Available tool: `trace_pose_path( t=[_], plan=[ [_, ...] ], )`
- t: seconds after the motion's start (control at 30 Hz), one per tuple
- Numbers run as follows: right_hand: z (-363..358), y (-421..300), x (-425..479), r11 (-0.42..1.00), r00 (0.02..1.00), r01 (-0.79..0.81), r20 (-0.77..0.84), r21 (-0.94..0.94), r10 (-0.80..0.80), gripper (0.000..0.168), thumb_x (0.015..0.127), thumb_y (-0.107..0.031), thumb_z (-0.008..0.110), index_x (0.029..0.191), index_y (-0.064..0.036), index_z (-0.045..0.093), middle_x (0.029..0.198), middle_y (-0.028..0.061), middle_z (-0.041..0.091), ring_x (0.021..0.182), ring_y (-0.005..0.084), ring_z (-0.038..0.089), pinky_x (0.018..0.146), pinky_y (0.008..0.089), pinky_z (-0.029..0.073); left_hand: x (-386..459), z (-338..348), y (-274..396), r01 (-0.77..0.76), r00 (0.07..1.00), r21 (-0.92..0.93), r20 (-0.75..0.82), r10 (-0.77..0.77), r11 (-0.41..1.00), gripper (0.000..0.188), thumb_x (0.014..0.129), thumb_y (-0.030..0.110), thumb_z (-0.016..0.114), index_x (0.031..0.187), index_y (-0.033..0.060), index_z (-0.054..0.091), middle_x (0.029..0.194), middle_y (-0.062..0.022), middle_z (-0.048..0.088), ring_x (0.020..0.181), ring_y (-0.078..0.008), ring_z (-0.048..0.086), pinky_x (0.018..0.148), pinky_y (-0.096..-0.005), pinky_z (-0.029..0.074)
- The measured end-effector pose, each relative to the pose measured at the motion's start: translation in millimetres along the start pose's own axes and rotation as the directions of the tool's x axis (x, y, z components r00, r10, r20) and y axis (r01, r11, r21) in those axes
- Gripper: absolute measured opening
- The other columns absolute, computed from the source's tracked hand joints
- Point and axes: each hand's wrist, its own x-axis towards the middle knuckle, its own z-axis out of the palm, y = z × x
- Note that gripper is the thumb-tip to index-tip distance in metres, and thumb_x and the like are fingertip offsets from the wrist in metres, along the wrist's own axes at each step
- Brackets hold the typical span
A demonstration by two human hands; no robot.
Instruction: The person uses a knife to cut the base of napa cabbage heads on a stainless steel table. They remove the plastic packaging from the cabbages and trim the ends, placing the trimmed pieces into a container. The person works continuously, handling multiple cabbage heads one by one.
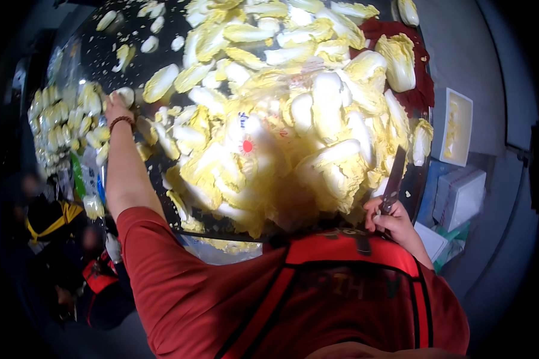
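My left hand point(116, 107) reaches to the table's left side, its fingers at the pale end of a napa cabbage point(125, 96); whether it grips it is unclear. My right hand point(388, 220) is closed around the handle of a knife point(396, 179), whose blade points away from me, beside the cabbage pile. Loose napa cabbage leaves point(247, 32) and trimmed heads cover much of the dark table. A larger head point(328, 105) lies on the pile, and a clear printed plastic bag point(262, 130) lies among the leaves.
Many small cabbage heads point(51, 119) are stacked at the far left, near co-workers, one with a gloved hand point(113, 247). A dark red cloth point(415, 96) lies at the table's right edge under a cabbage head point(397, 63). Foam boxes point(459, 197) stand beyond that edge.
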Motion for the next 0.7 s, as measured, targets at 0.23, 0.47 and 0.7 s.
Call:
trace_pose_path(
  t=[0.23,0.47,0.7],
  plan=[
    [10,4,17,0.973,0.973,0.151,-0.2,0.175,-0.116,0.031,0.082,-0.005,0.056,0.113,0.001,0.055,0.078,0.0113,0.059,0.065,0.0148,0.056,0.063,0.026,0.045,50,24,-10,0.033,0.999,0.056,0.037,-0.035,0.998,0.062,0.089,0.024,0.052,0.143,0.0316,0.023,0.138,-0.0139,0.038,0.122,-0.0367,0.042,0.102,-0.0435,0.036],
    [21,1,30,0.972,0.981,0.137,-0.165,0.19,-0.106,0.032,0.084,-0.007,0.056,0.115,0.0,0.053,0.079,0.0119,0.059,0.066,0.0148,0.055,0.064,0.027,0.044,47,30,-22,-0.08,0.997,0.084,0.005,0.079,0.993,0.085,0.062,0.025,0.081,0.134,0.02,0.037,0.132,-0.0145,0.043,0.123,-0.0348,0.042,0.102,-0.0428,0.036],
    [23,0,35,0.972,0.98,0.152,-0.155,0.179,-0.124,0.03,0.084,-0.007,0.056,0.114,0.0,0.054,0.078,0.0104,0.058,0.067,0.015,0.055,0.066,0.028,0.044,-22,-39,54,-0.194,0.971,-0.068,0.13,0.201,0.979,0.076,0.07,0.055,0.063,0.127,0.0082,0.045,0.116,-0.02,0.059,0.106,-0.0373,0.056,0.092,-0.0418,0.045]
  ],
)
